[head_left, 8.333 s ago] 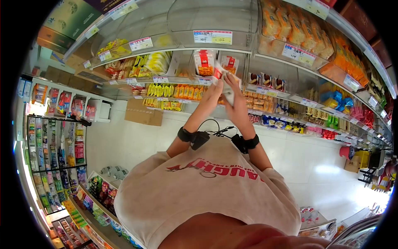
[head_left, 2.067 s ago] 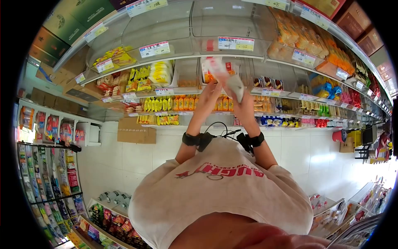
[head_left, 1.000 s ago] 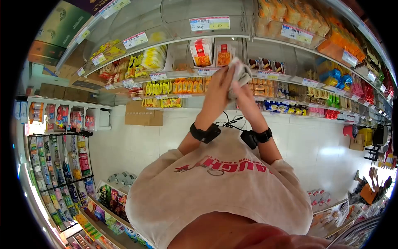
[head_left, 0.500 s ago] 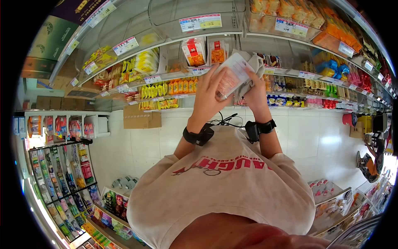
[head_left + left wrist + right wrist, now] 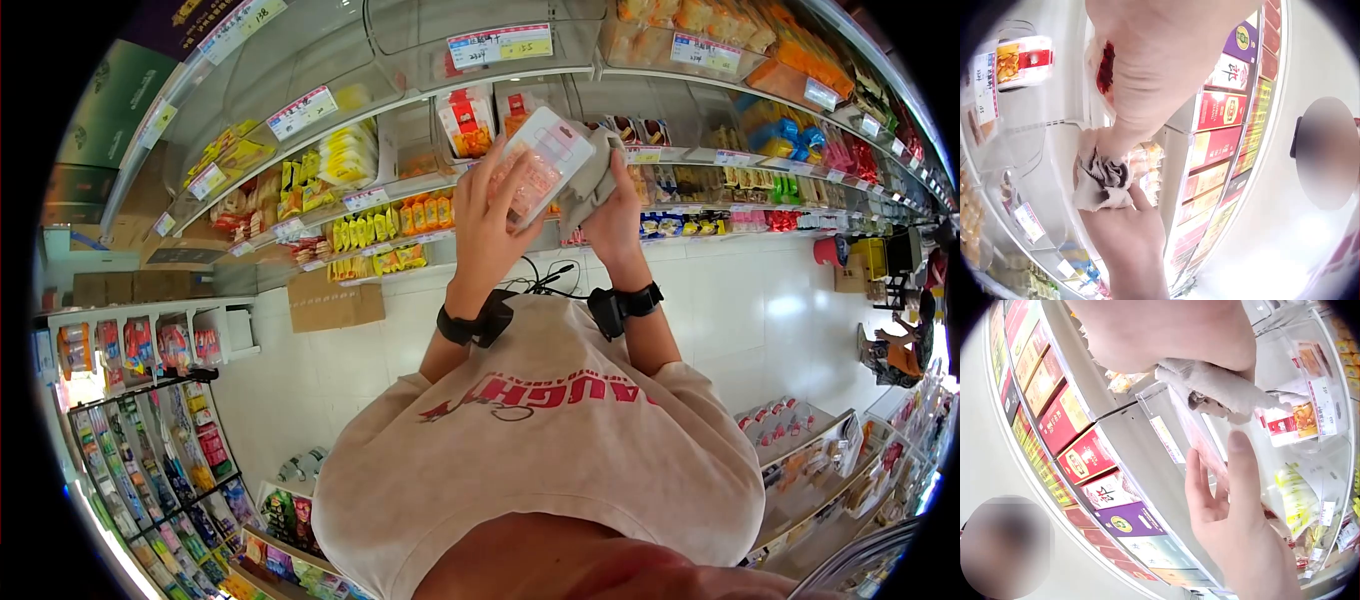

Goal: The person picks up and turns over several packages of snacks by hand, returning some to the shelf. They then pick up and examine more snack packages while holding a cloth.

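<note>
A flat clear package with pinkish contents and a white label (image 5: pixel 540 165) is tilted between the two hands in the head view. The left hand (image 5: pixel 490 225) grips it from its left side, fingers spread over its face. A crumpled grey cloth (image 5: pixel 592 185) is held in the right hand (image 5: pixel 617 225), against the package's right edge. In the left wrist view the cloth (image 5: pixel 1105 181) is bunched in the right hand (image 5: pixel 1125 240). The right wrist view shows the left hand (image 5: pixel 1235 531) around the package (image 5: pixel 1200 440), with the cloth (image 5: pixel 1210 384) above it.
Shelves with price tags (image 5: pixel 500 46) stand in front, holding red-and-white packs (image 5: pixel 466 125), yellow packets (image 5: pixel 348 155) and orange snacks (image 5: pixel 427 212). A cardboard box (image 5: pixel 335 302) sits on the floor. Another person (image 5: pixel 900 345) is at the far right.
The package was hidden or blurred behind the hands and cloth a second ago; now its face shows. Since half a second ago, package and hands have shifted slightly up and left, and the view has turned a little.
</note>
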